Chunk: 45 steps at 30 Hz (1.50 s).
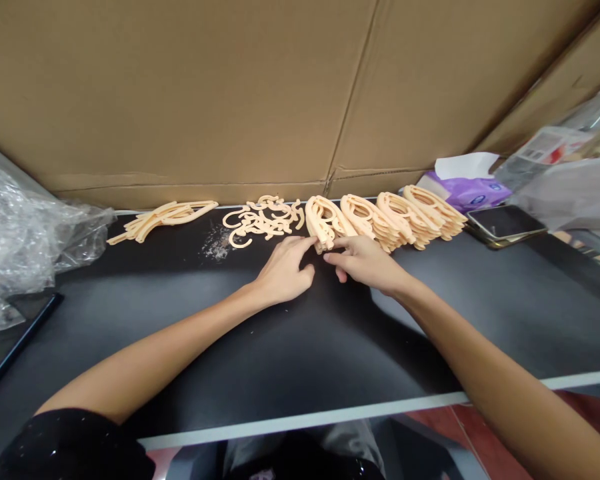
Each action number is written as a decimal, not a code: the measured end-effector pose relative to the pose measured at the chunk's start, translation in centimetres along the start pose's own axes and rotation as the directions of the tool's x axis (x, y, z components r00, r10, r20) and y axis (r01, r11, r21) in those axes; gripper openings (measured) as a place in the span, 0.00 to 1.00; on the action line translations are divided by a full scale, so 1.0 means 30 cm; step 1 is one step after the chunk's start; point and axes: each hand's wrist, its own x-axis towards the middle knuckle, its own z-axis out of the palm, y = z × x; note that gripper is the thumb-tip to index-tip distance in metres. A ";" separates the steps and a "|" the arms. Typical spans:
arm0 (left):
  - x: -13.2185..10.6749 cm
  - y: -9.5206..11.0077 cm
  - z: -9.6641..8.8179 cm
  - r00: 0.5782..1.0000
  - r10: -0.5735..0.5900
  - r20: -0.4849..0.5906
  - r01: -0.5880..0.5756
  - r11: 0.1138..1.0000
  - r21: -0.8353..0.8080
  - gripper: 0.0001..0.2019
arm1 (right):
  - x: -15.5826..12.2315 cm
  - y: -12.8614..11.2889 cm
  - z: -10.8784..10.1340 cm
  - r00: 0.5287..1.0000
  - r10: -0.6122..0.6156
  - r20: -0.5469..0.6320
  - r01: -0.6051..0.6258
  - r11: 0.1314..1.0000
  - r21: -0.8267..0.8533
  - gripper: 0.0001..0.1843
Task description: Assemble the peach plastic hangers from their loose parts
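Both arms bare, stretched forward over near edge of table, converging toward middle of far edge. Left hand palm down, wrist straight, index finger stretched forward, other fingers loosely curled, thumb out to right. Right hand palm down, angled leftward, index finger and thumb extended toward left hand, other fingers bent under. Fingertips of two hands just apart. Neither hand clenched. Black sleeve on left upper arm, at near left corner.

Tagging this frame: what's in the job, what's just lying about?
In hand: left hand, right hand, row of stacked peach plastic loops, loose peach plastic hooks.
Lying about: crumpled clear plastic bag, purple tissue pack, dark flat phone, brown cardboard wall.
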 end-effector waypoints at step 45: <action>-0.007 -0.001 -0.017 0.997 0.072 0.012 -0.071 0.997 -0.015 0.34 | -0.011 0.031 -0.063 0.840 -0.168 -0.517 -0.214 0.772 -0.599 0.13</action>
